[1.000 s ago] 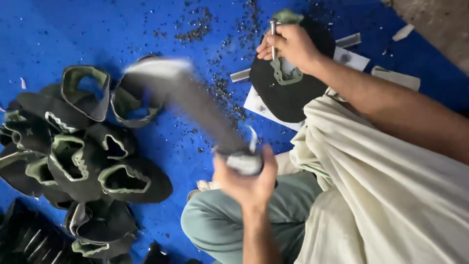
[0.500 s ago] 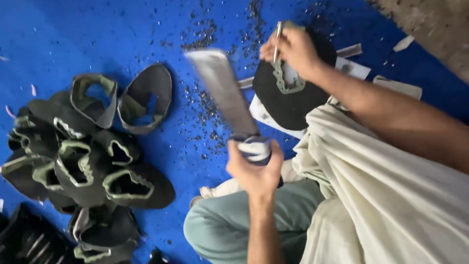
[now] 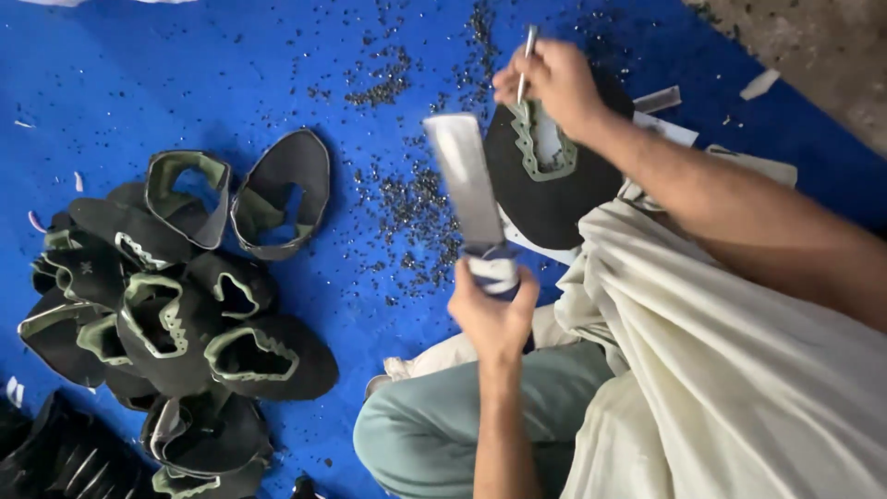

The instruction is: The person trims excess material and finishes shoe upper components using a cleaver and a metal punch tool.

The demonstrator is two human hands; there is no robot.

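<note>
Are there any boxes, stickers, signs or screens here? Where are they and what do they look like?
No boxes, signs or screens show.
White paper sheet: flat, under the black shoe piece by the right hand; any print cannot be told.
Small pale mark: on a black shoe piece in the pile at the left; too small to make out.

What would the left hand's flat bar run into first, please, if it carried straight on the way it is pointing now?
The left hand holds the flat bar pointing up and slightly left in the picture. Continued, that line crosses the scattered dark bits on the blue mat and meets nothing larger. The bar looks raised, so depth is uncertain.
</note>
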